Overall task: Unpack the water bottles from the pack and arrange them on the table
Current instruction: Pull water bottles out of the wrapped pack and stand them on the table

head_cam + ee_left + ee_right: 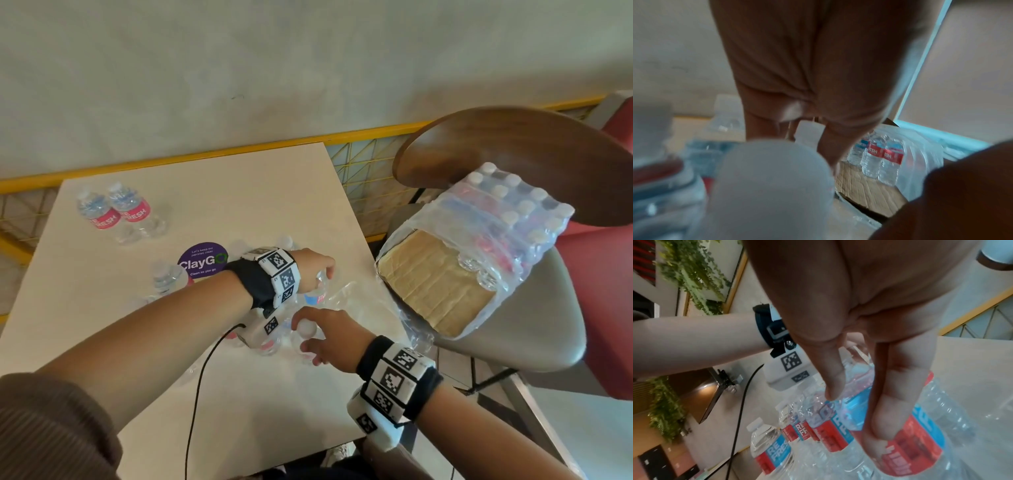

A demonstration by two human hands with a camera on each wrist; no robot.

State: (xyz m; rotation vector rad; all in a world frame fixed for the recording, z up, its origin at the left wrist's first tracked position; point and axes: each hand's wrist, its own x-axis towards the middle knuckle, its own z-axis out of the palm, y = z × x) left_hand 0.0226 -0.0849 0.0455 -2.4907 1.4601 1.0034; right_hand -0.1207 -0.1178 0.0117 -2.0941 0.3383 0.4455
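Observation:
Several clear water bottles with red and blue labels (772, 451) stand close together on the white table (212, 192). My left hand (318, 269) reaches over them, and its fingers (818, 113) curl round the white cap of one bottle (317, 291). Nearer me, my right hand (325, 339) grips another bottle (920, 434), thumb on one side and fingers down over its label. The shrink-wrapped pack (496, 222) lies torn open on a chair at the right, with bottles (885, 155) still inside.
Two bottles (113, 212) stand apart at the table's far left corner. A purple sticker (202, 262) marks the table's middle. Loose plastic wrap (359, 294) trails from the pack's cardboard tray (435, 284) onto the table edge. A black cable (198, 394) crosses the near table.

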